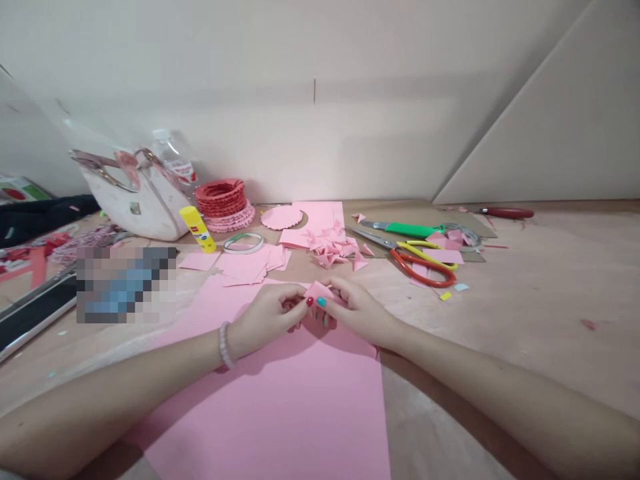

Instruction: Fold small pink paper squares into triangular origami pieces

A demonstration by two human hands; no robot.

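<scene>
My left hand and my right hand meet at the table's middle, both pinched on a small folded pink paper piece. They rest over a large pink paper sheet that runs toward me. My left wrist wears a bead bracelet. Just beyond my hands lies a heap of small folded pink triangles, with loose pink paper squares to its left.
Red-and-yellow scissors and a green-handled cutter lie right of the heap. A yellow glue stick, a tape roll, a stack of scalloped paper rings, a white handbag and a bottle stand at back left.
</scene>
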